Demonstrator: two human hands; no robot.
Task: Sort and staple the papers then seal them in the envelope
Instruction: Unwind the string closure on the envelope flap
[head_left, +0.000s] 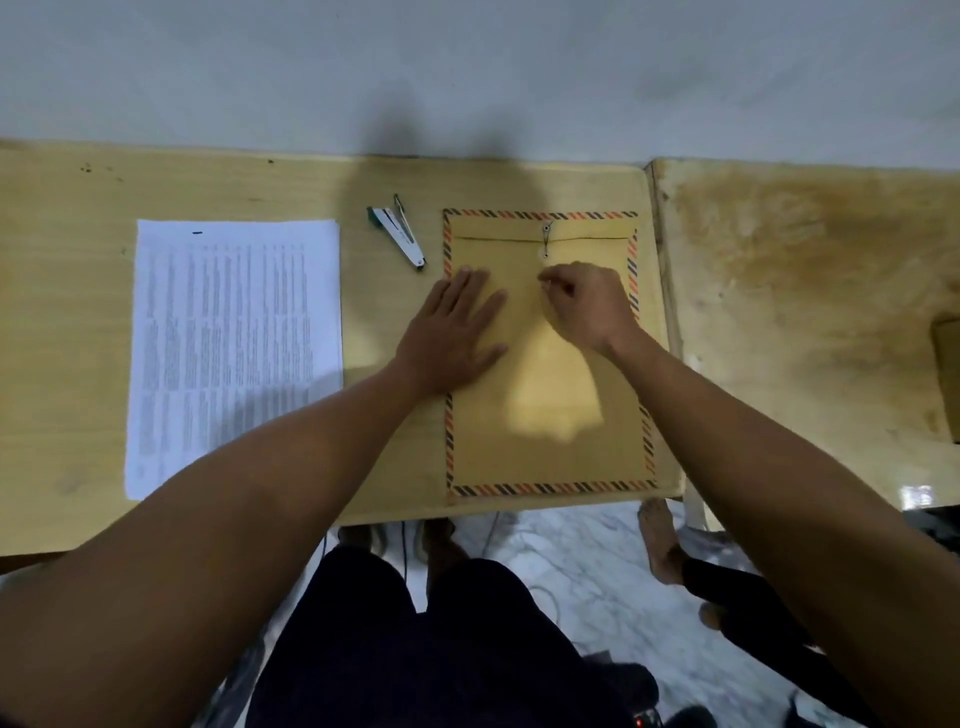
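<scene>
A brown envelope (550, 415) with a striped red-and-black border lies flat on the wooden table (67, 197), its flap folded down at the far end. A thin string (546, 240) runs from the flap's button to the lower one. My left hand (457, 332) rests flat on the envelope's left part, fingers spread. My right hand (587, 304) hovers just below the buttons with thumb and forefinger pinched on the string's end. A stack of printed papers (234, 353) lies to the left. A white stapler (400, 231) with a green end lies between papers and envelope.
A second, worn table (810, 291) adjoins on the right, with a brown object (948, 379) at the frame's edge. The table's near edge runs just below the envelope. My legs and the marble floor (587, 561) show underneath.
</scene>
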